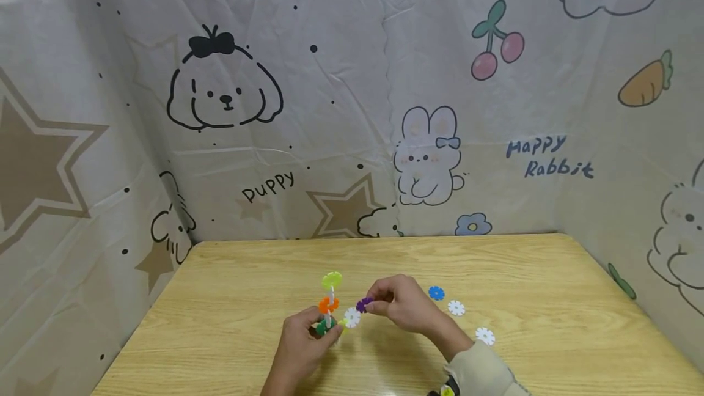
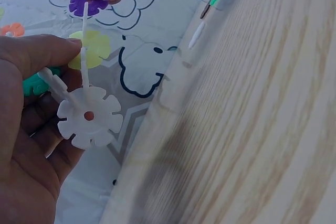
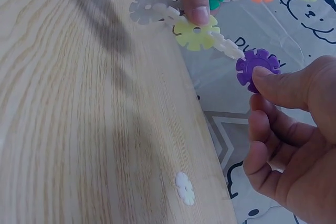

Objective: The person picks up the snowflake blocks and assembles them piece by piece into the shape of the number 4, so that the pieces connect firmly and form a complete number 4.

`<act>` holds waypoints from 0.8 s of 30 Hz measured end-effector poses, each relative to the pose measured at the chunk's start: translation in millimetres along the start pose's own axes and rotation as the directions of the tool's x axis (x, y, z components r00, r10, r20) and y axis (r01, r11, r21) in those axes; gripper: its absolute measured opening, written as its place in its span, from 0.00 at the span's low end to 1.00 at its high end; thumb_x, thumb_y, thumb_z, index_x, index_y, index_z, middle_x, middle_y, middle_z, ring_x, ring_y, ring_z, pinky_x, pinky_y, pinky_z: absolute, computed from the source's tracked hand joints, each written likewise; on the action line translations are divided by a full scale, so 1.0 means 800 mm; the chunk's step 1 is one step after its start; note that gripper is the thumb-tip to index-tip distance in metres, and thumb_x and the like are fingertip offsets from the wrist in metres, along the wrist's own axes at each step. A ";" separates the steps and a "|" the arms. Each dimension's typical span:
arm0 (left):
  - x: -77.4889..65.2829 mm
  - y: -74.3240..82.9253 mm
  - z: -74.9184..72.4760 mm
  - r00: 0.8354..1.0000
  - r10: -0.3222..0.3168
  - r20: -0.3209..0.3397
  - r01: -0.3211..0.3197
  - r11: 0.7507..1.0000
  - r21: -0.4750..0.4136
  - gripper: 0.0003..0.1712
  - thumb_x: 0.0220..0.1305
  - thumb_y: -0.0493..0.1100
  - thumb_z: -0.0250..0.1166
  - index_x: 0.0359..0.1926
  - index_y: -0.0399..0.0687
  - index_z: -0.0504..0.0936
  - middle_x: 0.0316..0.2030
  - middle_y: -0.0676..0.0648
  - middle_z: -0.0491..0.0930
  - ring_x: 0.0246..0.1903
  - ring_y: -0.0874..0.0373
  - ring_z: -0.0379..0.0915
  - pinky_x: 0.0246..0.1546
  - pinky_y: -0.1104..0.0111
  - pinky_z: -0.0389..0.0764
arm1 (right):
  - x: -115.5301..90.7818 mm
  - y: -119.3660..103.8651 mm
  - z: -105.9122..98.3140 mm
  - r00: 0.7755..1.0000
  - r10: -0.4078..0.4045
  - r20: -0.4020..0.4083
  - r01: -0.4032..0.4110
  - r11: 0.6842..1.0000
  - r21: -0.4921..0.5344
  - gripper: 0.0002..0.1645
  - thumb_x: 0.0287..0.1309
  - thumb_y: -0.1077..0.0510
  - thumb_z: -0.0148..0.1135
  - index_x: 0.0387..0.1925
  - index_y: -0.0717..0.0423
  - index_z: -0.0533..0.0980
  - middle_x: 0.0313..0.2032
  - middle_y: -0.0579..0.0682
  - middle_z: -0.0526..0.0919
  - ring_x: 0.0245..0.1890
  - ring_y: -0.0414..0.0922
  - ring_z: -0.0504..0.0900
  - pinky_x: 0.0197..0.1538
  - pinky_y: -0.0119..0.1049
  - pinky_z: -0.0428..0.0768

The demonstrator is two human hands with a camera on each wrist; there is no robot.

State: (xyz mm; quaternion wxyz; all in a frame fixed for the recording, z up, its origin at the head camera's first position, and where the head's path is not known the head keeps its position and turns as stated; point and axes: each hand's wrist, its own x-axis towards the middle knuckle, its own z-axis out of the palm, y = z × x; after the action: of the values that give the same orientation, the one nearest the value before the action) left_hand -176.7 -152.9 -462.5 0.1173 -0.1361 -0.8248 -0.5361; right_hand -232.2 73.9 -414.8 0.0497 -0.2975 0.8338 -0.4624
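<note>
Slotted plastic flower-shaped discs are joined into a branching chain. My left hand [image 1: 302, 341] grips it, with the thumb against a yellow disc [image 3: 197, 34] and near a green disc [image 1: 324, 327]. Above that hand rise an orange disc [image 1: 328, 305] and a yellow-green disc [image 1: 332, 280], with white ones between. A white disc [image 2: 90, 116] faces the left wrist camera below the thumb. My right hand [image 1: 404, 304] pinches a purple disc [image 3: 257, 69] between thumb and index finger. The purple disc meets a white disc [image 1: 352, 317] at the chain's side branch; how deep the slots sit cannot be told.
On the wooden table [image 1: 231, 298], to the right of my right forearm, lie a blue disc [image 1: 437, 293] and two white discs, one nearer the back [image 1: 456, 308] and one nearer the front [image 1: 485, 335]. A printed cloth [image 1: 341, 78] hangs behind and beside the table.
</note>
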 end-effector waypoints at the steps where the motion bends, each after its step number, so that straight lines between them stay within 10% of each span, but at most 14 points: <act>1: 0.000 0.000 0.001 1.000 0.004 0.000 -0.004 1.000 -0.001 0.12 0.57 0.36 0.75 0.25 0.47 0.79 0.28 0.53 0.81 0.26 0.64 0.73 0.27 0.70 0.80 | 0.000 0.001 0.000 1.000 -0.004 0.000 0.004 1.000 -0.004 0.05 0.61 0.64 0.68 0.29 0.54 0.83 0.26 0.45 0.83 0.25 0.39 0.75 0.28 0.32 0.72; 24: -0.001 -0.001 0.008 0.991 0.113 -0.066 -0.110 0.993 0.048 0.15 0.52 0.29 0.75 0.24 0.49 0.78 0.21 0.59 0.73 0.22 0.66 0.67 0.22 0.71 0.73 | -0.005 -0.006 0.012 0.997 -0.057 -0.053 0.053 0.995 -0.081 0.05 0.58 0.66 0.69 0.28 0.57 0.86 0.27 0.42 0.85 0.25 0.36 0.76 0.26 0.32 0.76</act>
State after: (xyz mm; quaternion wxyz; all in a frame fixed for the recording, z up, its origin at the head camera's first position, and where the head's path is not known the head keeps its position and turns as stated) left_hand -176.7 -147.3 -465.7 0.1783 -0.1609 -0.8230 -0.5148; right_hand -223.3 67.2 -416.9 0.0019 -0.3091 0.8441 -0.4382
